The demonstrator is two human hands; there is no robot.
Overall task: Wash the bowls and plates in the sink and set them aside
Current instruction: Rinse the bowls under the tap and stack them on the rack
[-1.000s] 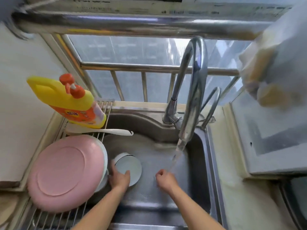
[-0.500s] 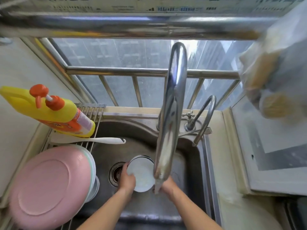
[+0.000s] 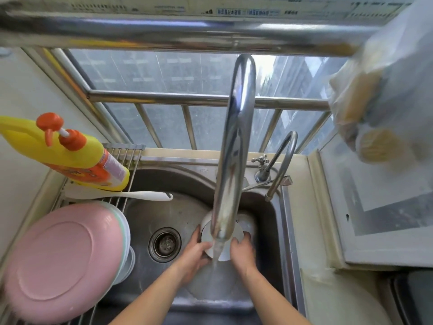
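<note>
Fingers [image 3: 199, 238] of left hand [image 3: 194, 254] curled round white bowl [image 3: 206, 233], gripping its left rim; right hand [image 3: 241, 250] gripping right rim, blurred. Bowl inside sink [image 3: 168, 207], under running water, partly hidden behind tap [image 3: 232, 160]. Pink plate [image 3: 58, 261] upturned on rack [image 3: 121, 156].

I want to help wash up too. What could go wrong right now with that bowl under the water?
The white bowl is wet and held only at its edges by the left hand and right hand, so it might slip and bang into the steel sink. Water from the tap hits the bowl and could splash out. The pink plate leans over the sink's edge on the rack, so an elbow bump could knock it in.
</note>
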